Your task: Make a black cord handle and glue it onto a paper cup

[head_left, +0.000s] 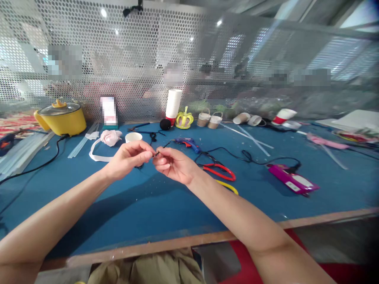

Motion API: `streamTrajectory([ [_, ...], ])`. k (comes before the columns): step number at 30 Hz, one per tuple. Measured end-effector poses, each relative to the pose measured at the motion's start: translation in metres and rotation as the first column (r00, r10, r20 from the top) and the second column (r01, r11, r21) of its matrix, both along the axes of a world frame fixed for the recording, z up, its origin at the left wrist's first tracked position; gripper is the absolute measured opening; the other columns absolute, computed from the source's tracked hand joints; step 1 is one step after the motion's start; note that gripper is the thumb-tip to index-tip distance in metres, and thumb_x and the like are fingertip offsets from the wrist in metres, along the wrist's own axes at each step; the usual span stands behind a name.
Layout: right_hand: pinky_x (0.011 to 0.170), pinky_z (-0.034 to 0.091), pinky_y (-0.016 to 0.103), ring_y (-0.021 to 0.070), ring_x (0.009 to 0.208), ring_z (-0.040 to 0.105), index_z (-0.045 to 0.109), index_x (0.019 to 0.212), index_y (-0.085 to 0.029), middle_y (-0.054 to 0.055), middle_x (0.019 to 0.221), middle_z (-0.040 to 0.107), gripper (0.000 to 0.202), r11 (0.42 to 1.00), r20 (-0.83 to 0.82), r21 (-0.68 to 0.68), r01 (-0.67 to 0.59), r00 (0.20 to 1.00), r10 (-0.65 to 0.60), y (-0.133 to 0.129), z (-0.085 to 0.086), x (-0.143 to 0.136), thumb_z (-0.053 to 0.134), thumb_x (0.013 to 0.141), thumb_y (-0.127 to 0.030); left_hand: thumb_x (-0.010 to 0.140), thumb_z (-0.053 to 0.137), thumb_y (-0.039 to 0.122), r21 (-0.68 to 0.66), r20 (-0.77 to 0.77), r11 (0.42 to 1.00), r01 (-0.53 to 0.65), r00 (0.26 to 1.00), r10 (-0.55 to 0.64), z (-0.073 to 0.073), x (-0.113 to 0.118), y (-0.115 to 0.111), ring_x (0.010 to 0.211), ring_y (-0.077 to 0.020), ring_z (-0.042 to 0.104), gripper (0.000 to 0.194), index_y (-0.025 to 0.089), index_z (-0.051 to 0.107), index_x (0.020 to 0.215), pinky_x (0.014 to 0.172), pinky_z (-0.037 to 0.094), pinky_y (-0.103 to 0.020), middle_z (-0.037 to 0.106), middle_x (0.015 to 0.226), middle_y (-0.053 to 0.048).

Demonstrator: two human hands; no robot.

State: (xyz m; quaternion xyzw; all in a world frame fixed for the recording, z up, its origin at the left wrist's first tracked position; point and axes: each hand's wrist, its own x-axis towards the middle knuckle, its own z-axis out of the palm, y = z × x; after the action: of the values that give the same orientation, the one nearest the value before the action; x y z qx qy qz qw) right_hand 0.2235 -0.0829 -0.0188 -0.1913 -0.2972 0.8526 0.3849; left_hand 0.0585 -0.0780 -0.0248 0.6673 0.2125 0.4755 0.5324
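Above the blue table (pixel 130 213), my left hand (pixel 126 159) and my right hand (pixel 176 163) meet, fingertips almost touching. Each pinches a thin black cord-like strip (pixel 156 154); its exact kind is too small to tell. One dark end seems to stick out above my right fingers. Just behind the hands lies a blue glue gun (pixel 187 144) with an orange trigger. A white paper cup (pixel 134 137) stands behind my left hand, near a pale fabric rose (pixel 110 137) on a white ribbon. Looped black strips (pixel 152 137) rest beyond the fingertips.
Red-handled pliers (pixel 222 170) and a yellow handle (pixel 229 186) lie by my right forearm. A purple power strip (pixel 291 180) trails a black cable. Along the back stand a yellow pot (pixel 62 120), a phone (pixel 108 111), stacked cups (pixel 173 102), a yellow crown (pixel 184 119) and small baskets (pixel 203 119).
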Motion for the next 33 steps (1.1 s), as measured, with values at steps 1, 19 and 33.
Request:
streamTrajectory([
  [1, 0.037, 0.038, 0.009, 0.0024, 0.045, 0.047, 0.056, 0.063, -0.008, -0.001, 0.052, 0.051, 0.018, 1.0, -0.003, 0.0, -0.017, 1.0, 0.017, 0.0, 0.0, 0.0, 0.048, 0.079, -0.008, 0.075, 0.062, 0.028, 0.012, -0.004, 1.0, 0.019, 1.0, -0.019, 0.0, -0.001, 0.001, 0.045, -0.0047, 0.043, 0.013, 0.016, 0.064, 0.079, 0.043, 0.034, -0.017, 0.054, 0.056, 0.003],
  [19, 0.037, 0.037, 0.009, 0.002, 0.045, 0.046, 0.054, 0.065, -0.008, -0.002, 0.054, 0.05, 0.012, 0.995, 0.053, -0.004, -0.101, 0.993, 0.101, 0.0, -0.004, 0.0, 0.052, 0.077, -0.009, 0.08, 0.051, 0.014, 0.728, -0.26, 0.686, 0.002, 0.926, 0.273, 0.014, -0.005, -0.004, 0.063, -0.0101, 0.055, 0.016, 0.017, 0.067, 0.08, 0.058, 0.043, -0.021, 0.061, 0.069, -0.004],
  [33, 0.051, 0.042, 0.02, 0.0089, 0.065, 0.053, 0.063, 0.078, -0.017, -0.002, 0.069, 0.057, 0.019, 0.833, 0.267, 0.51, 0.216, 0.88, -0.392, -0.01, -0.014, -0.016, 0.07, 0.062, -0.024, 0.071, 0.061, 0.018, 0.443, -0.056, 0.77, -0.46, 0.843, 0.535, 0.005, 0.006, -0.006, 0.08, -0.0152, 0.057, 0.005, 0.017, 0.065, 0.071, 0.073, 0.046, -0.028, 0.061, 0.077, -0.004],
])
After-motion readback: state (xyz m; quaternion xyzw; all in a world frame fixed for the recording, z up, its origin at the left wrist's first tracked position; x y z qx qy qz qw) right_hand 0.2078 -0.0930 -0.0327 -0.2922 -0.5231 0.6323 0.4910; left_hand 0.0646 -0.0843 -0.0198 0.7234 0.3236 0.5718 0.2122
